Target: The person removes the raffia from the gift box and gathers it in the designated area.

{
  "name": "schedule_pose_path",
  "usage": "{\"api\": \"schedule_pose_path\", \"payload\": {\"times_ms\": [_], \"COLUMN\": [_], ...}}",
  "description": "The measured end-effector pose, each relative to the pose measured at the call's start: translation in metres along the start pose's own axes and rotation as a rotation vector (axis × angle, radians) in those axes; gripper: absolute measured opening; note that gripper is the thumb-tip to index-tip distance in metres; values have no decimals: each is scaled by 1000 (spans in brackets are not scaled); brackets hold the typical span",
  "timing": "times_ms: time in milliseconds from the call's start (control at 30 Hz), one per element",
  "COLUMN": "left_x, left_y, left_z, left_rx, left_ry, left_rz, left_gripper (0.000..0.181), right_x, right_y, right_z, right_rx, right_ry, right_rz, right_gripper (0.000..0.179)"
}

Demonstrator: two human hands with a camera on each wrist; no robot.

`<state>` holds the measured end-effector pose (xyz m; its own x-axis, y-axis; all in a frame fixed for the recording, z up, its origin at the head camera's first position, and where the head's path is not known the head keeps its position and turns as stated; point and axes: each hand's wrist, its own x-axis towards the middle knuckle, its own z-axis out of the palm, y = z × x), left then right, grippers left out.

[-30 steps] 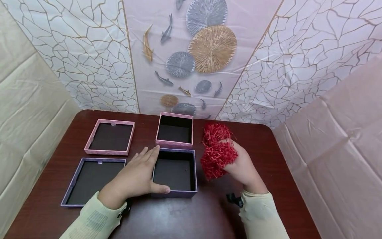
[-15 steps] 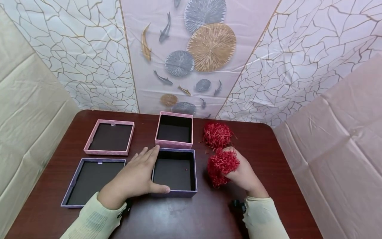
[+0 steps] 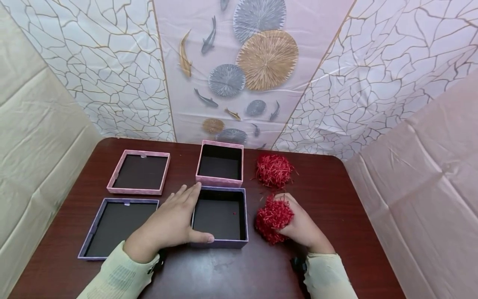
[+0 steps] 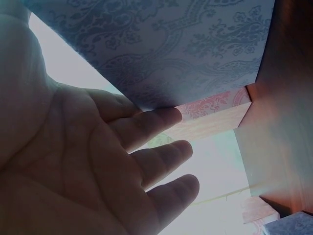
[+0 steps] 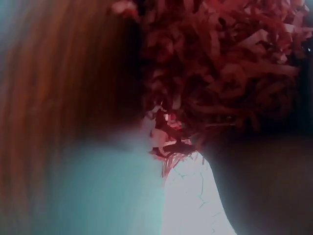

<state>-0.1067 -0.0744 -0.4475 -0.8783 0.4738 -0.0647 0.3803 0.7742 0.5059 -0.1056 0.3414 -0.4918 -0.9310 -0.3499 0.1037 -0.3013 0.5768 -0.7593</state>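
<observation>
My right hand (image 3: 302,228) grips a clump of red shredded paper (image 3: 274,218), just right of the purple box (image 3: 218,244). In the right wrist view the paper (image 5: 220,63) fills the upper part, and the fingers are mostly out of sight. My left hand (image 3: 168,222) lies along the left side of the purple box, its fingers extended and the thumb by the front rim. In the left wrist view straight fingers (image 4: 161,161) touch the patterned box side (image 4: 186,54). A small red scrap lies on the box's black inner bottom. Another heap of red shredded paper (image 3: 274,170) rests behind the right hand.
A pink box (image 3: 218,181) stands right behind the purple one. At the left lie a pink lid (image 3: 135,191) and a purple lid (image 3: 93,234), the latter partly behind the left hand. A patterned cloth wall (image 3: 201,124) closes off the table's back.
My right hand has drawn its clump of red shredded paper towards the table's front, apart from the heap behind. The left hand and the boxes stay in place.
</observation>
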Motion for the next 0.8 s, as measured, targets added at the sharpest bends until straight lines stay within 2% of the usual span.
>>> {"api": "schedule_pose_path", "payload": {"times_ms": [300, 533, 800], "left_x": [-1, 0, 0], "left_y": [0, 0, -2], "left_z": [0, 0, 0], "left_rx": [-2, 4, 1], "left_ry": [-5, -1, -1], "left_rz": [-3, 0, 7], "left_gripper": [152, 152, 152], "right_x": [-6, -7, -6], "right_y": [3, 0, -4], "right_z": [4, 6, 9], "right_rx": [-87, -167, -273], "right_ry": [-46, -131, -156], "right_rz": [14, 64, 121], "right_gripper": [80, 84, 92]}}
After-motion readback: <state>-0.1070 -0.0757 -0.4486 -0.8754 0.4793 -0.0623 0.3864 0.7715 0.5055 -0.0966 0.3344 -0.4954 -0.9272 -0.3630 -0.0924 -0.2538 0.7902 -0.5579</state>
